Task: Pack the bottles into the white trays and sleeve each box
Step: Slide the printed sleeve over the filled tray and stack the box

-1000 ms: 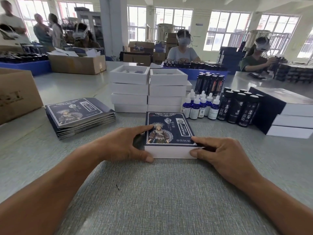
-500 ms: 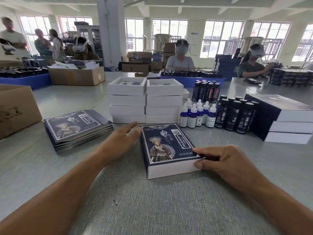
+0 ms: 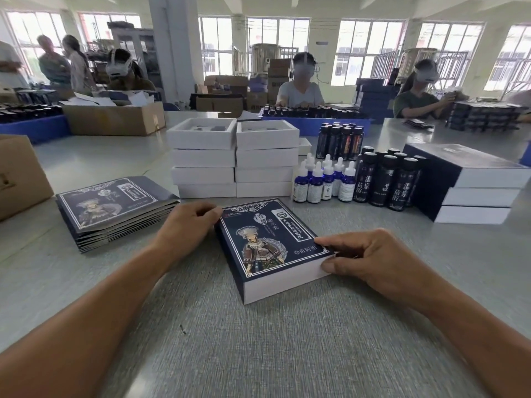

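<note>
A sleeved box [image 3: 270,245], dark blue with a printed figure and a white end face, lies on the grey table in front of me, turned at an angle. My right hand [image 3: 370,262] grips its near right corner, thumb on the white end, fingers on top. My left hand [image 3: 186,225] rests with curled fingers against the box's far left corner. Behind it stand two stacks of white trays [image 3: 235,162], small blue dropper bottles [image 3: 324,179] and tall dark bottles [image 3: 388,182]. A pile of flat dark sleeves [image 3: 112,208] lies at the left.
A stack of sleeved boxes [image 3: 474,182] sits at the right. A cardboard carton [image 3: 17,173] stands at the left edge, another [image 3: 115,119] further back. More dark bottles [image 3: 340,142] stand behind the droppers. Several people work at the far side of the table.
The box has been turned counter-clockwise on the table. My left hand slid from its near left side to the far left corner; my right hand stayed on the near right corner.
</note>
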A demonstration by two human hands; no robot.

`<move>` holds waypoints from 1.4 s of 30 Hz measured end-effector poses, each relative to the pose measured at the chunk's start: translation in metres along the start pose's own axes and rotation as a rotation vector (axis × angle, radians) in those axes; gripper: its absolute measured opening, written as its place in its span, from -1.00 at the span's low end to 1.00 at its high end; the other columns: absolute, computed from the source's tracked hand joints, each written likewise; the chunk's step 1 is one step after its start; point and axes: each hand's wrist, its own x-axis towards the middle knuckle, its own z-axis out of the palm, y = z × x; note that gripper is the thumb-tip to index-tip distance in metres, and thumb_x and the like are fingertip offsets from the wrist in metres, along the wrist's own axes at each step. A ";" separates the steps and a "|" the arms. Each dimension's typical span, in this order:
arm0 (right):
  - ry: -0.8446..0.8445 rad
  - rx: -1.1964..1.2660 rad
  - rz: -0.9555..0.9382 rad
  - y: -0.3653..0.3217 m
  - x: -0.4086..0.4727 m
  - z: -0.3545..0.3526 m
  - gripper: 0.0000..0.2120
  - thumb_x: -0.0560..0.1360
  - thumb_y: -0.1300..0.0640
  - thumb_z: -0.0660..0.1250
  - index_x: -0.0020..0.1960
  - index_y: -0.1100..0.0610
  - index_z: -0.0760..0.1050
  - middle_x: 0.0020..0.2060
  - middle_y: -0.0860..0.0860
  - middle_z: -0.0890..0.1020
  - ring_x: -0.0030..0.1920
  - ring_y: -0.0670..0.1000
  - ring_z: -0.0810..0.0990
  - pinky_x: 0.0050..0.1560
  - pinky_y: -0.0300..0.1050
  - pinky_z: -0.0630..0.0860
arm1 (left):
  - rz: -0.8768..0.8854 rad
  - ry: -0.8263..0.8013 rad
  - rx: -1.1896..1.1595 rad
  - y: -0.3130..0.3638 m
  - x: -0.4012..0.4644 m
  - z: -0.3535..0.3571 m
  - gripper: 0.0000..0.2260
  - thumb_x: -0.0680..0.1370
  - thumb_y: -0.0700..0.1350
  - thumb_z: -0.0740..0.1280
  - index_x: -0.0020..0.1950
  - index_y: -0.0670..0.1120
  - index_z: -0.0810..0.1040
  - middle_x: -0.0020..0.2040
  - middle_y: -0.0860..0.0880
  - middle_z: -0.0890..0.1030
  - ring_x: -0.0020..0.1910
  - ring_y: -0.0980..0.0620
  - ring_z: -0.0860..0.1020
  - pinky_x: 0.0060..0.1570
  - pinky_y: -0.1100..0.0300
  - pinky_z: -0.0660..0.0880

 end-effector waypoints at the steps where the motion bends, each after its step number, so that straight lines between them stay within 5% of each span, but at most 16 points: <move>1: -0.001 0.002 0.000 0.000 0.000 0.000 -0.61 0.37 -0.05 0.49 0.18 -0.26 0.59 0.04 -0.38 0.65 0.06 -0.30 0.61 0.15 -0.28 0.47 | -0.009 0.008 -0.002 0.001 0.000 0.001 -0.84 0.64 0.01 0.27 -0.10 0.18 0.59 -0.10 0.12 0.64 -0.07 0.16 0.55 -0.17 0.29 0.34; 17: -0.103 0.135 0.003 0.002 0.001 -0.004 -0.61 0.43 0.17 0.49 0.22 -0.10 0.61 0.06 -0.28 0.68 0.08 -0.25 0.63 0.02 -0.49 0.48 | -0.088 0.062 -0.119 0.008 -0.006 -0.002 -0.85 0.63 -0.07 0.31 -0.12 0.07 0.60 -0.08 0.06 0.63 -0.06 0.14 0.54 -0.14 0.28 0.36; 23: -0.115 0.111 0.034 0.003 0.000 -0.006 -0.46 0.31 -0.13 0.54 0.26 -0.27 0.50 0.10 -0.33 0.65 0.12 -0.26 0.62 0.08 -0.33 0.54 | -0.072 0.126 -0.013 0.006 -0.004 0.003 -0.78 0.64 -0.05 0.29 -0.20 0.07 0.59 -0.18 0.01 0.63 -0.16 0.08 0.54 -0.13 0.23 0.41; 26: -0.120 0.128 0.092 0.000 0.000 -0.008 -0.39 0.27 -0.39 0.49 0.26 -0.24 0.50 0.10 -0.30 0.65 0.11 -0.25 0.62 0.11 -0.24 0.56 | -0.071 0.144 0.125 0.003 -0.003 0.006 -0.68 0.65 0.01 0.23 -0.22 -0.09 0.61 -0.21 -0.11 0.64 -0.17 -0.09 0.58 -0.14 0.12 0.46; 31: -0.061 -0.126 0.033 -0.005 0.000 0.008 -0.50 0.38 -0.49 0.23 0.01 -0.14 0.64 -0.19 -0.08 0.67 -0.30 -0.14 0.59 -0.29 -0.23 0.49 | -0.076 0.135 0.163 -0.001 -0.002 0.005 -0.63 0.66 0.05 0.19 -0.11 -0.16 0.64 -0.19 -0.10 0.65 -0.16 -0.06 0.59 -0.17 0.15 0.43; 35: -0.046 -0.040 0.033 -0.007 -0.005 0.008 -0.64 0.39 -0.43 0.29 0.05 -0.28 0.61 -0.14 -0.11 0.68 -0.20 -0.05 0.63 -0.18 -0.12 0.57 | -0.059 0.191 0.000 0.009 -0.004 0.004 -0.69 0.66 0.01 0.21 -0.09 -0.12 0.65 -0.18 -0.02 0.68 -0.12 -0.04 0.62 -0.08 0.08 0.51; 39: -0.033 -0.047 0.049 -0.014 -0.008 0.008 -0.72 0.40 -0.39 0.33 0.10 -0.43 0.53 -0.05 -0.31 0.65 -0.09 -0.27 0.62 -0.20 -0.32 0.56 | -0.212 0.055 -0.492 0.022 -0.012 0.001 -0.81 0.64 0.02 0.28 0.04 -0.04 0.64 -0.10 0.00 0.73 -0.15 -0.02 0.71 -0.18 0.12 0.58; 42: -0.053 0.053 0.086 -0.018 -0.009 0.008 -0.74 0.37 -0.38 0.35 0.05 -0.54 0.47 -0.03 -0.38 0.63 -0.06 -0.31 0.62 -0.21 -0.34 0.55 | -0.237 0.025 -0.596 0.022 -0.013 -0.003 -0.84 0.61 -0.01 0.33 0.08 -0.06 0.63 -0.06 -0.06 0.73 -0.18 -0.07 0.71 -0.21 0.07 0.62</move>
